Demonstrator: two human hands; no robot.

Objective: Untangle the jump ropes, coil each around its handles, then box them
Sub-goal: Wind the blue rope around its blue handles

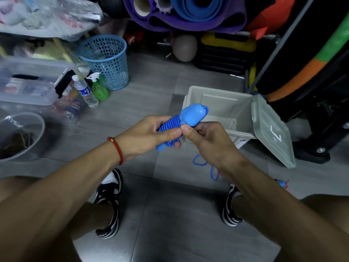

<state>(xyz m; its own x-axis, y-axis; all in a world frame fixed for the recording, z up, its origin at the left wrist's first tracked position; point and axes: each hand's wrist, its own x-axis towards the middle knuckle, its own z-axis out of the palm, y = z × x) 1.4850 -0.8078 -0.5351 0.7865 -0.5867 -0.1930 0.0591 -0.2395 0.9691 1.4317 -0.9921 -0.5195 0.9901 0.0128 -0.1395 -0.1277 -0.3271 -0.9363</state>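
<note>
Grey tiles (151,87) stretch under me, crowded at the far edge with rolled mats (188,14) in purple and blue. My pale plastic box (217,103) stands open on the floor just beyond my hands, its lid (272,131) swung out to the right. A blue mesh basket (105,59) sits well off to the left, with a water bottle (86,91) and a green spray bottle (99,87) beside it. My left hand (143,135) grips the blue jump rope handles (187,116), cord wound tightly around them. My right hand (207,138) pinches the cord against the coil. A loose tail of blue cord (201,163) hangs below my right wrist.
</note>
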